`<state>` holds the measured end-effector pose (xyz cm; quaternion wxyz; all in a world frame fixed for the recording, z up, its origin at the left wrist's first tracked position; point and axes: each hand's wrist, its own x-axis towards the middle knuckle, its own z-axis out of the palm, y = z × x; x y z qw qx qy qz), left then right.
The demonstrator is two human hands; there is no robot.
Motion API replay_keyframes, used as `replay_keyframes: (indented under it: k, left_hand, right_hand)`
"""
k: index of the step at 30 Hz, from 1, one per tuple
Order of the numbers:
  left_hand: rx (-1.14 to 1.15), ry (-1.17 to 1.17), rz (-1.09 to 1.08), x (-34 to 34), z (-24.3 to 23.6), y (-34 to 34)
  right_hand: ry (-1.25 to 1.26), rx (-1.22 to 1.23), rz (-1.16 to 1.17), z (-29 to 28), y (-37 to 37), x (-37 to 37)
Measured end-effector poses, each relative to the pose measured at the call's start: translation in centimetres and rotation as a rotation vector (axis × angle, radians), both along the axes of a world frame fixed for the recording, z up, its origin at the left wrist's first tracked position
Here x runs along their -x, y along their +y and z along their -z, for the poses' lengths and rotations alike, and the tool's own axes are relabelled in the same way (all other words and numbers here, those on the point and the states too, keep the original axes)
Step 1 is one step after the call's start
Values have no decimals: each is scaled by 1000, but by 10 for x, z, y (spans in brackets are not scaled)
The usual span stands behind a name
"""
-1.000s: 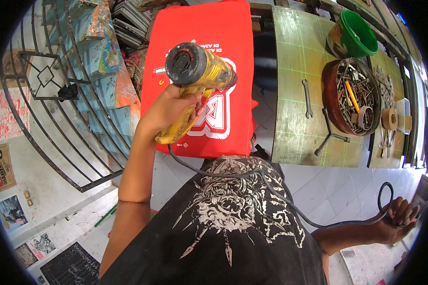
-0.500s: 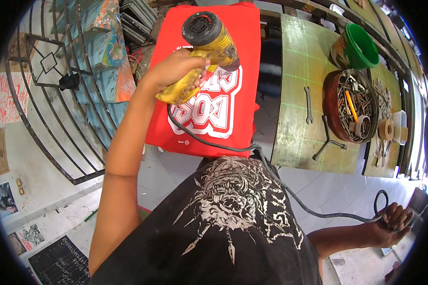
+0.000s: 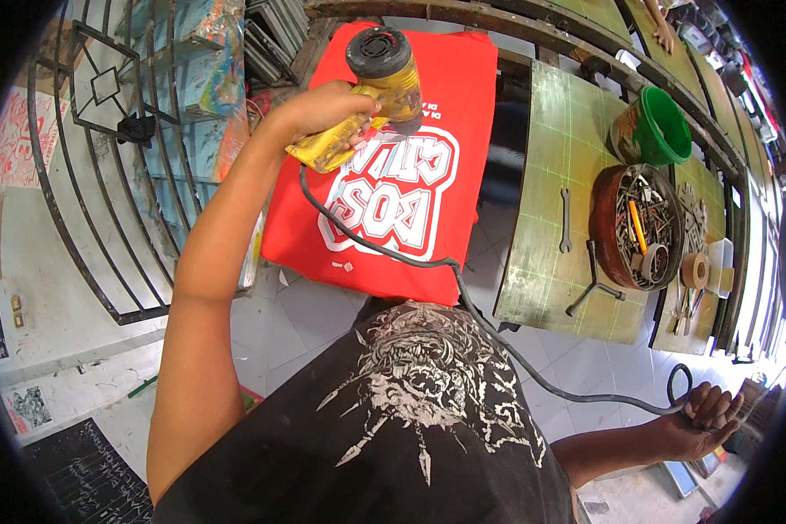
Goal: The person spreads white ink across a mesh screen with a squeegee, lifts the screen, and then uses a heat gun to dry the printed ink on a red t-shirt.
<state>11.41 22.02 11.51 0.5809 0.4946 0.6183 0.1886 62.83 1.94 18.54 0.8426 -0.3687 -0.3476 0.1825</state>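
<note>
My left hand (image 3: 330,110) is wrapped round the handle of a worn yellow heat gun (image 3: 400,94) with a black, vented end cap. It is over the upper part of a stretched-out red T-shirt (image 3: 299,247), which bears a white and dark-outlined print (image 3: 384,210). From the handle, a dark cord (image 3: 533,377) trails across the shirt, past my torso and over to the far right. There my right hand (image 3: 700,421) is closed, fingers curled round the looped end of the cord.
On the right a greenish work board (image 3: 546,131) holds a spanner (image 3: 566,220), a three-armed wrench (image 3: 592,279), a green bucket (image 3: 664,127) and a round tray (image 3: 604,253) of metal bits. Dark metal bars (image 3: 70,210) stand at left. Another person's hand (image 3: 663,37) shows at top right.
The view has shifted, so the shirt and board sit lower. The heat gun has moved toward the shirt's far end, uncovering more of the print. Both hands keep their hold.
</note>
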Motion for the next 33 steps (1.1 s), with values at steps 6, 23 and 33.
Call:
replay_keyframes:
  k: [6,23,33]
  left_hand:
    - [-45,48,-63,19,2,-10]
    - [-85,58,-254,73,-7,-39]
    - [-46,10,-282,82,-7,-51]
  right_hand:
    - [25,1,20,-1,5,14]
    - [54,0,-69,6,8,5]
    - [65,-6,-85,5,10,10]
